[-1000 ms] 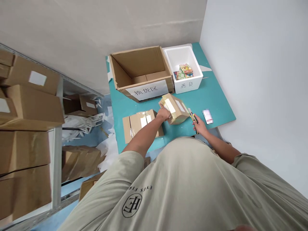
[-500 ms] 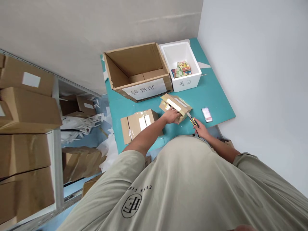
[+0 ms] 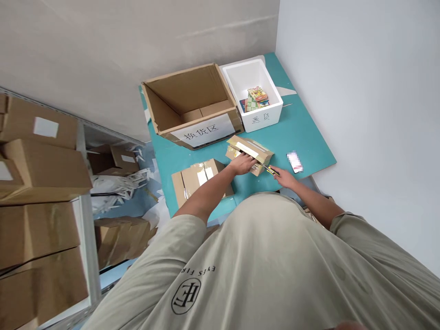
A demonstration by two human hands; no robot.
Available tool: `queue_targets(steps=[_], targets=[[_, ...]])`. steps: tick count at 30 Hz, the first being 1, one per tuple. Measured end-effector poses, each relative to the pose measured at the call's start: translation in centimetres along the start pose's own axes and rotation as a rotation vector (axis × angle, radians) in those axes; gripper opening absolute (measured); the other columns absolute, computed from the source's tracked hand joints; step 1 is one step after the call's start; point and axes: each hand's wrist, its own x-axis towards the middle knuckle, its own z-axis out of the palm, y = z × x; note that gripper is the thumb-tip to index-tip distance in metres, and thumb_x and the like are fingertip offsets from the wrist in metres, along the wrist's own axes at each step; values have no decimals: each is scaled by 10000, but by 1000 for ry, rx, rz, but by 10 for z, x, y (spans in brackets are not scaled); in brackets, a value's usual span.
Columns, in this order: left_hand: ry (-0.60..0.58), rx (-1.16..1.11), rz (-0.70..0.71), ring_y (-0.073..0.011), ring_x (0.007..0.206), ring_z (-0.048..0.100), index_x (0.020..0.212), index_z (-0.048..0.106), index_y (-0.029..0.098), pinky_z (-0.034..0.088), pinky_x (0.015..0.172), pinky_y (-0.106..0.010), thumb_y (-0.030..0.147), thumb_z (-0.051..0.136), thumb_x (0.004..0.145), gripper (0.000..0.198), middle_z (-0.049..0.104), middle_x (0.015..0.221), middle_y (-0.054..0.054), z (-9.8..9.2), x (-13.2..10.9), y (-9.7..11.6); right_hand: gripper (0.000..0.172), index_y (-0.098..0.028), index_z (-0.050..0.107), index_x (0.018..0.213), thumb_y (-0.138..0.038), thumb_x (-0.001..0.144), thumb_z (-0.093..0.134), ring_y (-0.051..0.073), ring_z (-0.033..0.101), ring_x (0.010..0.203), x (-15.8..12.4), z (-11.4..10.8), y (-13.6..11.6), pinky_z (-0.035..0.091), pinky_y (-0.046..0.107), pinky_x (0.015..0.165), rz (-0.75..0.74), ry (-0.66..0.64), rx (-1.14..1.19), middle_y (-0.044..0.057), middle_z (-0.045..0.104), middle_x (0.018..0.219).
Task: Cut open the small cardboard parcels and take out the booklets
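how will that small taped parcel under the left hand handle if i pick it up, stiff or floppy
The small taped cardboard parcel is probably fairly stiff, since its corners stay square under the left hand. It looks small enough to lift one-handed. The glossy tape may feel a little slippery.

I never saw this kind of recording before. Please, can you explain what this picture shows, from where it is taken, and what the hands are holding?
This picture comes from a camera worn on a person's head, looking down, so the person's own shirt fills the bottom. There is no machine, only two bare hands. The left hand rests on a taped cardboard parcel. The right hand holds a yellow and black utility knife. On the teal board are an open cardboard box, a white foam box with colourful packets inside, and a second taped parcel.
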Motion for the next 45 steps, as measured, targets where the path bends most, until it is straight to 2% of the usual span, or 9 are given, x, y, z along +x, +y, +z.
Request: queue_targets(steps=[11, 15, 19, 23, 26, 29, 34, 40, 45], targets=[[27, -35, 36, -423, 1315, 714, 1479, 765, 162, 489, 1238, -569, 244, 730, 894, 592, 765, 1428, -248, 13, -11, -6, 661, -356, 603, 1813, -227, 1165, 643, 116, 601, 531, 17, -26, -11, 480, 204, 521, 85, -190, 47, 3, 823, 925], [48, -82, 72, -435, 1381, 679, 1455, 774, 185, 460, 1264, -568, 238, 748, 894, 564, 744, 1452, -252, 14, -14, -2, 641, -354, 643, 1784, -256, 1152, 678, 136, 603, 518, 25, -33, -12, 484, 227, 513, 82, -247, -8, 13, 812, 883], [19, -92, 28, -439, 1352, 688, 1436, 778, 212, 470, 1233, -577, 256, 763, 885, 554, 743, 1434, -244, 18, -20, -1, 656, -347, 640, 1788, -265, 1138, 680, 146, 607, 536, 31, -29, -16, 483, 232, 525, 60, -265, -54, 30, 818, 901], [-26, -99, -16, -450, 1319, 720, 1533, 739, 149, 471, 1260, -568, 297, 816, 856, 697, 779, 1365, -250, 21, -25, -2, 667, -348, 636, 1793, -269, 1133, 693, 154, 626, 561, 29, -30, -12, 498, 235, 553, 22, -272, -37, 31, 819, 902], [-26, -130, -62, -463, 1363, 729, 1565, 735, 115, 476, 1289, -556, 348, 881, 852, 764, 786, 1411, -267, 20, -26, -3, 666, -326, 666, 1772, -261, 1112, 722, 158, 620, 547, 27, -33, -6, 489, 235, 548, 20, -265, -37, 24, 802, 848], [-41, -170, -155, -466, 1399, 736, 1486, 812, 167, 499, 1283, -557, 436, 907, 885, 665, 816, 1430, -233, 18, -25, -8, 647, -308, 684, 1756, -271, 1111, 725, 161, 616, 554, 25, -34, -3, 482, 230, 558, 12, -259, -65, 19, 791, 802], [-36, -288, -251, -408, 1363, 772, 1339, 905, 234, 556, 1199, -503, 460, 724, 1051, 408, 881, 1352, -149, 17, -28, -18, 647, -329, 648, 1785, -295, 1142, 704, 158, 638, 609, 25, -27, -8, 501, 230, 602, 10, -235, -100, 34, 858, 931], [-6, -385, -248, -393, 1251, 796, 1260, 931, 218, 569, 1142, -485, 468, 681, 1043, 415, 902, 1259, -151, 18, -31, -28, 643, -337, 679, 1760, -243, 1125, 725, 138, 622, 569, 27, -36, -12, 466, 206, 557, -22, -241, -120, 6, 811, 840], [9, -406, -250, -396, 1185, 814, 1214, 937, 210, 583, 1108, -489, 465, 683, 1026, 406, 906, 1191, -154, 22, -26, -26, 639, -342, 668, 1768, -242, 1138, 720, 132, 618, 519, 28, -45, -13, 466, 203, 508, 23, -284, -67, -13, 770, 789]])
